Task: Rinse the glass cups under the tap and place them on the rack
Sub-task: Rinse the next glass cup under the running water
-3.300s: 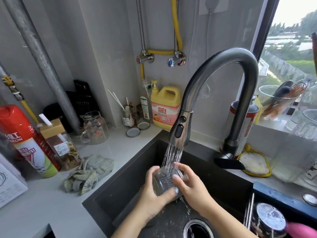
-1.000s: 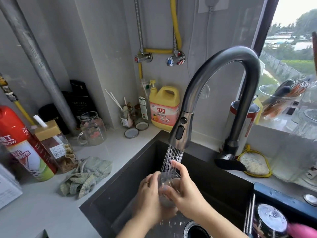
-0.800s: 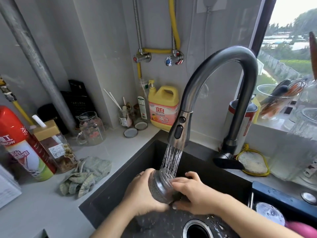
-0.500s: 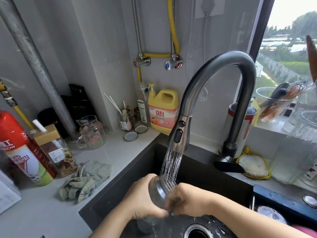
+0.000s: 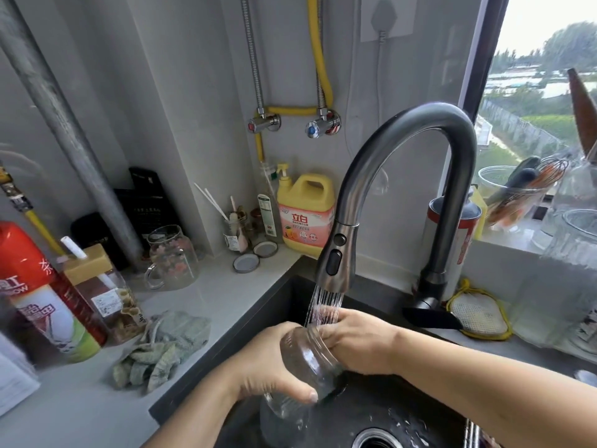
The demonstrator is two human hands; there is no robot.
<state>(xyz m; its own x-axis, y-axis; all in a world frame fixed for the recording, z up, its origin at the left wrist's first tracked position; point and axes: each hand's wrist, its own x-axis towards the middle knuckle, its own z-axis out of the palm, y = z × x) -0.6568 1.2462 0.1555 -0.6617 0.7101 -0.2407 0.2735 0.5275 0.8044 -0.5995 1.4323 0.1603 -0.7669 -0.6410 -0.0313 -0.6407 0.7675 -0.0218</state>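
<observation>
Left hand [image 5: 268, 367]: gripping the glass cup [image 5: 303, 354] round its body, fingers and thumb curled tight, just below and left of the tap [image 5: 336, 260]; likely steadying the wet glass against slipping.
Right hand [image 5: 358, 344]: closing on the cup's mouth, fingers curled over the rim, directly under the tap; fingertips hidden, so not telling whether reaching inside.
Glass cup: lying tilted on its side between both hands, mouth facing the right hand, rim sitting in the spray; probably being held so for water to run in and drain out again.
Water [image 5: 323, 305]: falling from the tap's spray head onto the right hand's knuckles and the rim.
Sink [image 5: 284, 305]: catching the runoff below the tap; drain [image 5: 374, 442] lying lower right of the hands.
Second clear shape [image 5: 281, 415]: showing under the left hand, below the tap; possibly another glass waiting, too blurred for certainty.
Glass mug [image 5: 171, 257]: standing on the table [image 5: 80, 399] well left of the tap, apart from the sink.
Step in hand: rinsing, judging by the flow; placing on the rack not yet done, rack not plainly showing.
Risk: wet glass slipping, or rim knocking the tap.
</observation>
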